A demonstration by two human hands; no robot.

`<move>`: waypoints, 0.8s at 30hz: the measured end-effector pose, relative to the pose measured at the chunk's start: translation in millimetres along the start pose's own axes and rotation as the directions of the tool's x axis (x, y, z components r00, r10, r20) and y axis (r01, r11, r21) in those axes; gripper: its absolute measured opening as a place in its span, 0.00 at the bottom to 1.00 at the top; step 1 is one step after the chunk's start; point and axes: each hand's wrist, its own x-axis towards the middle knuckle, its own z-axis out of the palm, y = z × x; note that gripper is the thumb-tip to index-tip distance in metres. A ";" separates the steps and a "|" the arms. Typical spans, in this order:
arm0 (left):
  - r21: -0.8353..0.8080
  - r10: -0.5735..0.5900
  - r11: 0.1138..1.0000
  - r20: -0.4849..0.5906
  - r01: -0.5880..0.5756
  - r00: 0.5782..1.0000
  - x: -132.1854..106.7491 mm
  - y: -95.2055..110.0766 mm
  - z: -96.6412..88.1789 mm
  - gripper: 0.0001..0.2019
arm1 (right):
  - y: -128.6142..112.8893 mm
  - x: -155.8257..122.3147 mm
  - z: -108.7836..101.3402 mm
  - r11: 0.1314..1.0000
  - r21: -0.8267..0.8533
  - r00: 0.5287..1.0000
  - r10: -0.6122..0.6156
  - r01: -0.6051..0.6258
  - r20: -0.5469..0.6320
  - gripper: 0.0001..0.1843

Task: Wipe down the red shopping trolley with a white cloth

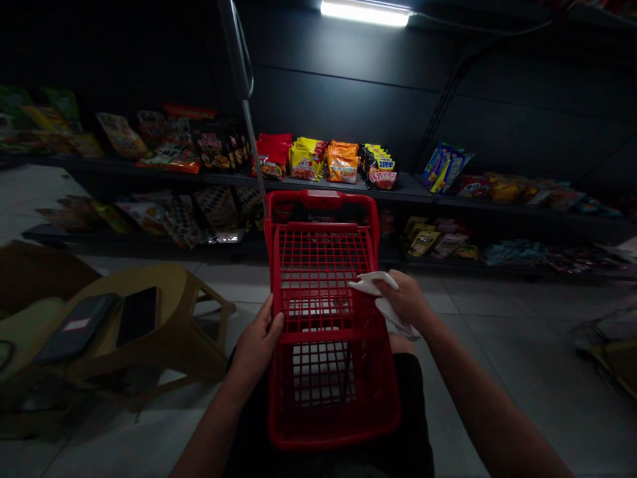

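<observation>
A red plastic shopping basket [336, 435] with grid sides stands tilted between my legs, and a metal pull rod with a grey grip [241, 60] rises from its left side. My left hand [257, 338] is closed on the basket's left rim, thumb on top and fingers hidden behind the edge. In my right hand [405, 299] is a crumpled white cloth [373, 284], pinched at the basket's right side. Part of the cloth hangs below the hand. Whether the cloth touches the grid there, I cannot tell.
Beyond the basket, a dark shelf [411, 189] holds several snack packets, among them orange packets [342, 162]. At the left stands a yellow plastic stool [172, 285] with a black phone [139, 315] and a grey flat case [79, 325]. A lit tube lamp [365, 12] hangs above.
</observation>
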 end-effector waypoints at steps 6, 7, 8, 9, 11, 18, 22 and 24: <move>0.001 -0.013 1.000 -0.026 0.013 1.000 -1.5 4.6 0.2 0.34 | -13.5 -19.4 8.9 0.912 -0.369 0.982 -0.140 0.178 0.128 0.14; -0.007 -0.005 1.000 -0.027 0.004 1.000 -1.8 4.9 0.3 0.34 | -14.1 -21.4 12.2 0.898 -0.400 0.981 -0.147 0.185 0.124 0.14; -0.014 0.003 1.000 -0.027 -0.003 1.000 -2.1 5.0 0.4 0.34 | -13.8 -22.8 15.5 0.886 -0.424 0.982 -0.150 0.186 0.118 0.14; -0.019 0.008 1.000 -0.024 -0.009 1.000 -2.3 4.9 0.3 0.34 | -12.6 -23.4 18.2 0.880 -0.441 0.984 -0.144 0.178 0.109 0.14; -0.013 0.010 1.000 -0.017 -0.010 1.000 -2.7 4.5 -0.1 0.34 | -9.1 -21.4 21.1 0.886 -0.441 0.989 -0.109 0.144 0.104 0.16; 0.050 0.027 0.998 -0.006 -0.027 1.000 -4.0 6.4 -2.9 0.31 | -29.2 14.4 -0.6 0.978 -0.207 0.987 0.015 0.018 0.158 0.16; 0.064 0.023 0.998 0.017 -0.024 1.000 -3.8 3.6 -3.5 0.32 | -86.6 21.7 16.2 0.970 -0.050 0.970 -0.233 0.236 0.062 0.14; 0.076 0.028 0.997 0.025 -0.030 0.999 -3.3 0.9 -4.2 0.33 | -114.2 19.1 39.4 0.922 -0.063 0.915 -0.369 0.383 0.163 0.11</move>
